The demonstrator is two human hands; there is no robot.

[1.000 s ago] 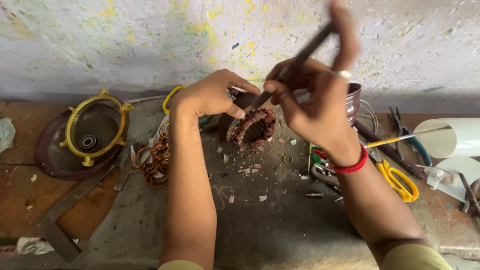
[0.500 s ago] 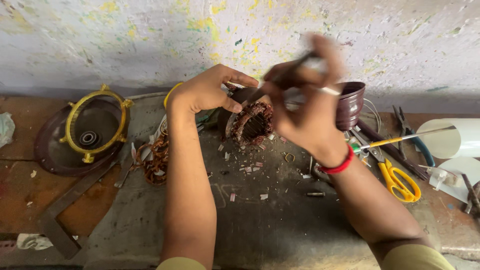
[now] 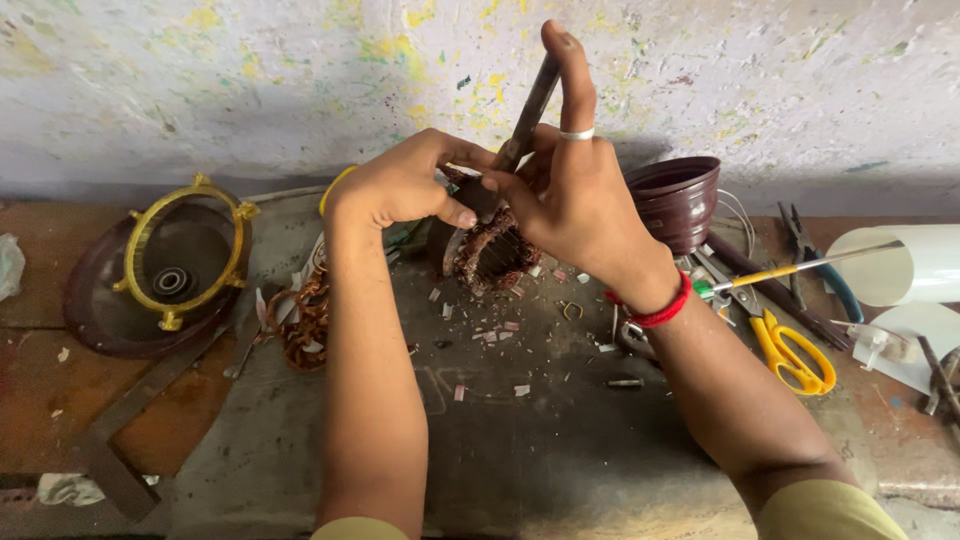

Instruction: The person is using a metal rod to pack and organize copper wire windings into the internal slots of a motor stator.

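Note:
My left hand grips the rim of a motor stator with copper windings that stands on the grey mat. My right hand is closed round a dark metal rod, held steeply with its lower end at the stator's top. A ring sits on one finger and a red thread band on the wrist. Both hands hide most of the stator's upper part.
A brown round cover with a yellow ring frame lies at the left. Pulled copper wire sits beside it. At the right are a brown cup-shaped housing, yellow scissors, a screwdriver, pliers and a white cylinder. Paper scraps litter the mat.
My right hand swung the rod down towards the stator half a second ago and has now lifted it back up, more upright than before. The left hand stays on the stator.

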